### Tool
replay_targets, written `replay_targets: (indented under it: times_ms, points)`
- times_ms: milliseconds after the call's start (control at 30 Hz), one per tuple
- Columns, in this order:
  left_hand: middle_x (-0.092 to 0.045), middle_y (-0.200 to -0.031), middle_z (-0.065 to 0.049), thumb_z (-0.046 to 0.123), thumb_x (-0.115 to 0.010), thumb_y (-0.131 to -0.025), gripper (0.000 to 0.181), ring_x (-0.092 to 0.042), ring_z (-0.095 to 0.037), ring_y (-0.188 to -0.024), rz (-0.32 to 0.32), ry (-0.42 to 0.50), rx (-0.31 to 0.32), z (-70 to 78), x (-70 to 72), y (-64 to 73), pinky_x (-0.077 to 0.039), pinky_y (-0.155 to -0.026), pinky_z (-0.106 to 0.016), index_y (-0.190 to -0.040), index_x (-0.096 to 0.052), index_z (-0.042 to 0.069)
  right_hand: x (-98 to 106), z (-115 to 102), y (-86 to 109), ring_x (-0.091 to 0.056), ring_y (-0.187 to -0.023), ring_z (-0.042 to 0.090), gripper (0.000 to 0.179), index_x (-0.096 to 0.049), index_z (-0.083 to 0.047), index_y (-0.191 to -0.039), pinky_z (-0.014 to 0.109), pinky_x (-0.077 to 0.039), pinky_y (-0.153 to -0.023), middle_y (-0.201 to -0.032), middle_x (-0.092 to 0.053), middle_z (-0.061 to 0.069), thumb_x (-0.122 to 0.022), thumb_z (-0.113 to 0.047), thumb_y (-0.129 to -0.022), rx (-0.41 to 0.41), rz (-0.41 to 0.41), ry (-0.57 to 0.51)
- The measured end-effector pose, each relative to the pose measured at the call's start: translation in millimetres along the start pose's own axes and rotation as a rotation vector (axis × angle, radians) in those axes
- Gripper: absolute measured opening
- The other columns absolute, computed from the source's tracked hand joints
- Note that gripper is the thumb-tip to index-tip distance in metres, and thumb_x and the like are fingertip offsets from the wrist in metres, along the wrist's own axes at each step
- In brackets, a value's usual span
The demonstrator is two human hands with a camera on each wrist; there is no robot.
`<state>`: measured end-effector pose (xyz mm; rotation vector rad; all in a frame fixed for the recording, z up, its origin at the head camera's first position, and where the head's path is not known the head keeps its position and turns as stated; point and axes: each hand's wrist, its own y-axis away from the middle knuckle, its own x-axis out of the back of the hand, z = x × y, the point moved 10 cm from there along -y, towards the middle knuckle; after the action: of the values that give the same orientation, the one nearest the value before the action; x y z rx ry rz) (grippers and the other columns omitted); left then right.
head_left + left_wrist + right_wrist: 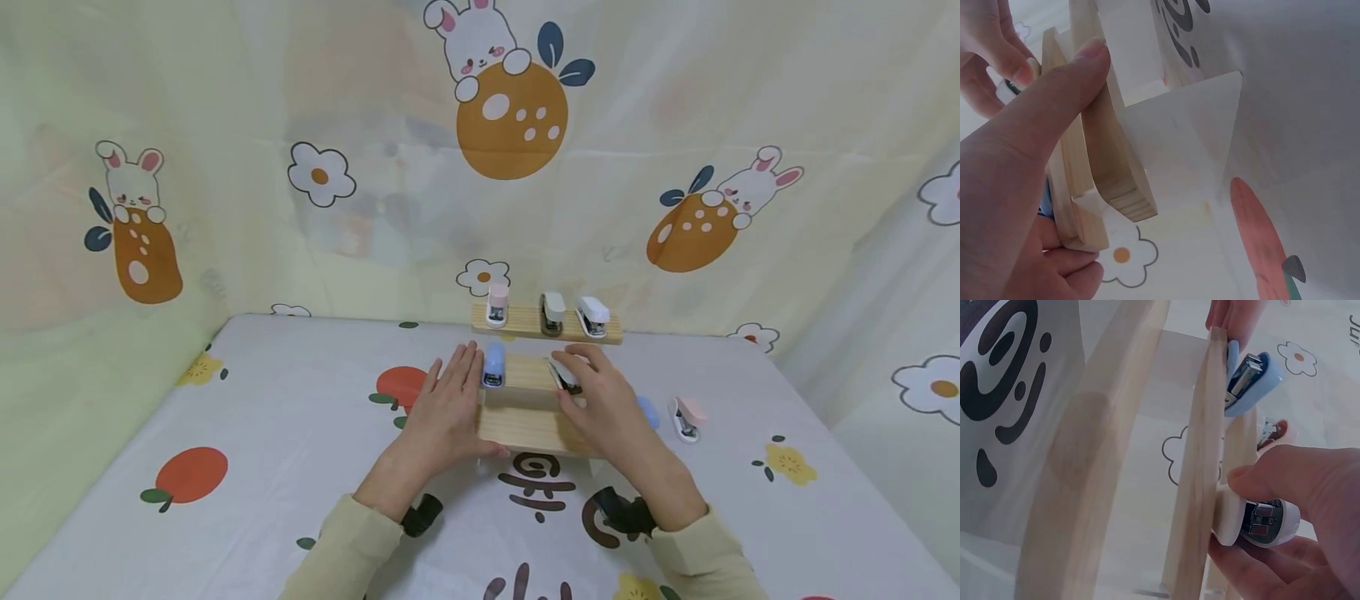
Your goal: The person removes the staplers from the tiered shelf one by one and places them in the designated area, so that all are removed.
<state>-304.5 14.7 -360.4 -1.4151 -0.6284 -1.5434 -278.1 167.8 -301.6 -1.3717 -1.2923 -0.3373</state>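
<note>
My right hand (pixel 600 404) holds a small white stapler (pixel 1230 515) between thumb and fingers, on the middle shelf (pixel 525 371) of a tiered stand with wooden shelves. Its base touches the wood in the right wrist view. My left hand (pixel 442 412) lies along the stand's left end, fingers straight. Its thumb (pixel 1079 72) rests on the front of the lower shelf (pixel 525 425). A blue stapler (pixel 493 365) stands at the left of the middle shelf, beside my left fingertips. On the back shelf (pixel 525 315) stand a pink stapler (pixel 497 305), a grey stapler (pixel 552 313) and a white-topped stapler (pixel 592 317).
Right of the stand, another pink stapler (pixel 686 418) lies on the patterned cloth. Next to it is a light-blue object (pixel 648 412), partly hidden by my right hand. Whitish panels (pixel 1185 131) support the shelves. A printed curtain (pixel 375 250) hangs behind the stand.
</note>
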Motion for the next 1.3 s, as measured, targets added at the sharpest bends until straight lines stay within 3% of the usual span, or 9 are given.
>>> replay_targets:
  times_ms: [300,500,733,1000,1300]
  points:
    - [-0.017,-0.166,-0.014,0.069,-0.084,-0.059,0.136,-0.016,-0.027,-0.155,0.006,-0.029,-0.003,-0.1,-1.0,-3.5,-0.016,-0.126,-0.047,-0.157,-0.019,0.0,18,3,4.8,-0.064,-0.109,0.039,0.047,-0.062,0.004,-0.125,0.052,-0.058,-0.084,-0.126,-0.058,0.022,-0.074,0.004,-0.08,0.043,0.06,0.013]
    - [-0.018,-0.166,-0.014,0.069,-0.084,-0.059,0.136,-0.017,-0.027,-0.154,0.006,-0.024,-0.014,2.7,-3.4,-3.7,-0.018,-0.126,-0.048,-0.156,-0.02,-0.001,28,6,11.4,-0.064,-0.106,0.037,0.047,-0.063,0.005,-0.123,0.049,-0.059,-0.078,-0.125,-0.059,0.021,-0.075,0.007,-0.078,0.059,0.099,0.021]
    - [-0.019,-0.166,-0.014,0.069,-0.084,-0.059,0.136,-0.017,-0.027,-0.155,0.004,-0.024,-0.005,1.7,-3.1,-2.7,-0.018,-0.126,-0.047,-0.156,-0.02,-0.001,32,11,14.4,-0.064,-0.107,0.037,0.048,-0.063,0.003,-0.125,0.048,-0.06,-0.079,-0.128,-0.058,0.021,-0.074,0.007,-0.079,0.019,0.092,0.027]
    - [-0.018,-0.166,-0.014,0.069,-0.084,-0.059,0.136,-0.018,-0.027,-0.154,0.01,-0.024,-0.004,-0.4,-2.5,-0.7,-0.019,-0.126,-0.047,-0.156,-0.02,-0.001,42,15,18.7,-0.065,-0.099,0.034,0.05,-0.063,0.003,-0.125,0.046,-0.058,-0.073,-0.126,-0.059,0.021,-0.074,0.008,-0.077,0.026,0.125,0.035]
    - [-0.019,-0.166,-0.014,0.069,-0.084,-0.059,0.136,-0.018,-0.027,-0.154,0.007,-0.021,0.003,-0.4,-1.0,0.1,-0.019,-0.126,-0.047,-0.156,-0.02,-0.001,55,31,24.7,-0.064,-0.098,0.034,0.052,-0.062,0.003,-0.127,0.05,-0.059,-0.074,-0.128,-0.058,0.022,-0.074,0.009,-0.077,-0.044,0.124,0.048]
